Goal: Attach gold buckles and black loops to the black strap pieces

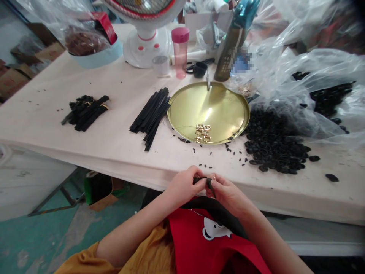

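Black strip [209, 183] pinched in two hands at the table's [119, 139] near edge

At the far left, a pale blue tub [97, 59] holds a brown bundle in plastic. Nearer, a small heap of black straps [88, 114] lies on the table, with gold bits showing among them. To its right, behind these, stands a white fan [137, 49]. Next comes a stack of flat black strips [151, 116], lying slantwise just beside a round gold tray [191, 101]. A pink bottle [180, 57] stands upright behind the tray, near a black cup [200, 69].

In front of the tray, the left hand [186, 184] grips one part of the black strip; the right hand [224, 188] pinches its curled part between thumb and fingers. Gold buckles [203, 133] sit inside the tray near its front rim, and tiny black bits [210, 167] are scattered before it. Farther right, black rings [276, 144] lie in a loose pile, partly under a clear plastic bag [310, 125].
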